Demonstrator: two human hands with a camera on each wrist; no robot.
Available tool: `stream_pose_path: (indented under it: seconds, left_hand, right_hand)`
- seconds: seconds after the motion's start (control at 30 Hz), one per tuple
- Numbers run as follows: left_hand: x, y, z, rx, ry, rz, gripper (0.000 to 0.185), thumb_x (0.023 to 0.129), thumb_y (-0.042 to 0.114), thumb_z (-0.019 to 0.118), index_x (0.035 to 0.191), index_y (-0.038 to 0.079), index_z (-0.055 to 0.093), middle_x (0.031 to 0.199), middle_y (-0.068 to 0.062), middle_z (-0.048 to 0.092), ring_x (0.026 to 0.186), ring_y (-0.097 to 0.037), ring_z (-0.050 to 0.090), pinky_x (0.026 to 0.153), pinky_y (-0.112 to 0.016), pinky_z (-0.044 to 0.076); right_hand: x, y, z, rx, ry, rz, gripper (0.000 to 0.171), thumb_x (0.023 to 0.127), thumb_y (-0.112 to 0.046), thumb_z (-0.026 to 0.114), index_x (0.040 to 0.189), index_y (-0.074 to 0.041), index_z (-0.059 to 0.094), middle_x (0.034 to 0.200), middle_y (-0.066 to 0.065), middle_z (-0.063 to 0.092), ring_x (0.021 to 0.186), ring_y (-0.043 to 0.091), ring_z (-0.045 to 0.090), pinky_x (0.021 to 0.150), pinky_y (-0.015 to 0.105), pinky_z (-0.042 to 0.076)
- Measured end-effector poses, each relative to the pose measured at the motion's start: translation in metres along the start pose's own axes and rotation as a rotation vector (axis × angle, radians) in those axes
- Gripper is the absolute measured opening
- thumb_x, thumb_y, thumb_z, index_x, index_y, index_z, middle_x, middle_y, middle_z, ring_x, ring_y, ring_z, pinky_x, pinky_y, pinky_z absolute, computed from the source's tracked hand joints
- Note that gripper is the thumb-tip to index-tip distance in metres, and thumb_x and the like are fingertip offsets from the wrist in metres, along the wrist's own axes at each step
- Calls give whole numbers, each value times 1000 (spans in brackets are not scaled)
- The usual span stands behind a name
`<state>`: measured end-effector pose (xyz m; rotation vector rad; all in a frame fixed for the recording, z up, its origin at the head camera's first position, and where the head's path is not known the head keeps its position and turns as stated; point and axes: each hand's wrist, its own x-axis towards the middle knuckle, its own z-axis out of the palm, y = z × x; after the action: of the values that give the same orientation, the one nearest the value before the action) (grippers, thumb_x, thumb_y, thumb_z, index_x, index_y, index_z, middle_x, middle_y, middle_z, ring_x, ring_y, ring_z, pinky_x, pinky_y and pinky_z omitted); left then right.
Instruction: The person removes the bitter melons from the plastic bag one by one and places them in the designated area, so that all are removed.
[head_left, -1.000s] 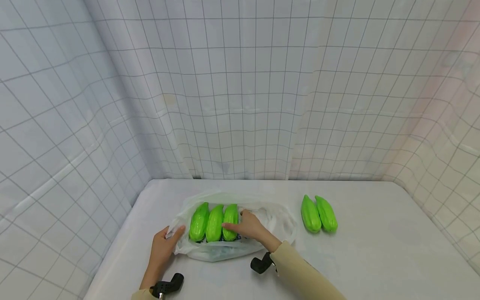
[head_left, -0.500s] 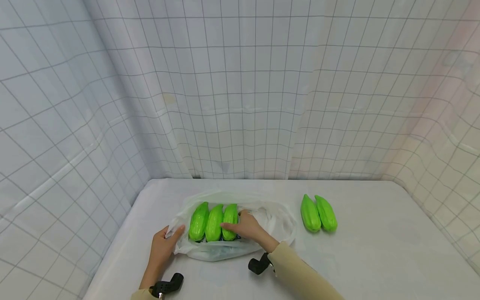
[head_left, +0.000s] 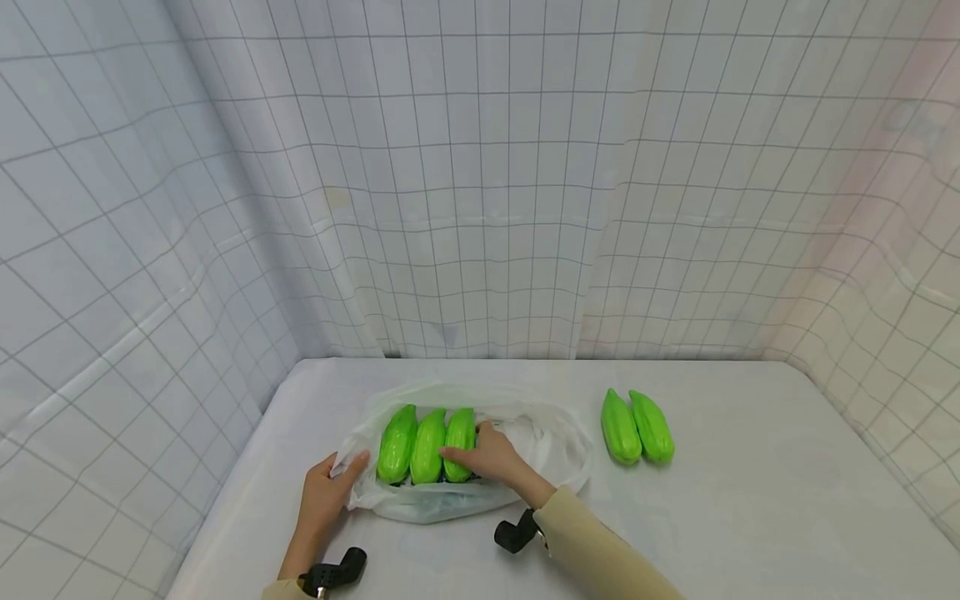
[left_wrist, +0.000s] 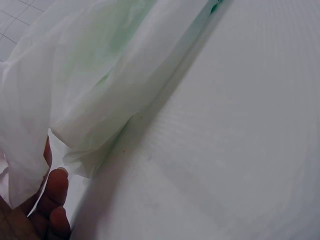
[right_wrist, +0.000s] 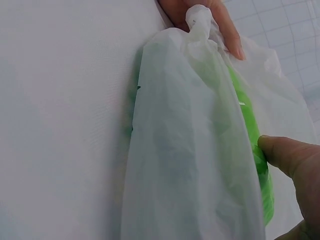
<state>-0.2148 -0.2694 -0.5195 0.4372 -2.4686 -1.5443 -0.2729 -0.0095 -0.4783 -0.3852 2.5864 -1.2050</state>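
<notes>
A translucent white plastic bag (head_left: 427,505) lies with its mouth spread wide. Inside sit three glossy, bright green, ridged gourds, side by side: a left one (head_left: 397,446), a middle one (head_left: 427,450) and a right one (head_left: 460,429). My left hand (head_left: 324,492) pinches the bag's left edge, thumb over the rim; in the left wrist view its fingers (left_wrist: 56,185) show beneath the film. My right hand (head_left: 495,457) grips the right gourd, its thumb across the front and fingers along the right side. The right wrist view shows that thumb (right_wrist: 285,152) against green skin.
Two more green gourds, one (head_left: 621,429) beside the other (head_left: 653,429), lie on the white-covered table (head_left: 750,500) to the right of the bag. Grid-patterned white curtains (head_left: 480,208) hang behind and at both sides. Dark material shows under the bagged gourds.
My right hand and forearm have shifted very slightly left at the right gourd. My left hand and the two gourds outside stay put.
</notes>
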Motion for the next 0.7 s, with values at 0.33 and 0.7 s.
stream_pose_path:
  seconds: [0.33,0.7]
  left_hand:
    - [1,0,0,6,-5,8,56,84,49,62,111,0,62,94,-11,66,72,-12,53,66,-23,44]
    - [1,0,0,7,-2,15,54,85,48,62,112,1,62,95,-11,66,74,-11,53,67,-24,44]
  right_hand:
    - [0,3,2,18,25,-10,85,80,-49,66,129,14,37,123,29,51,110,39,52,85,47,45]
    - [-4,7,2,36,28,-40,81,81,-48,65,128,12,40,121,28,52,108,38,53,84,47,45]
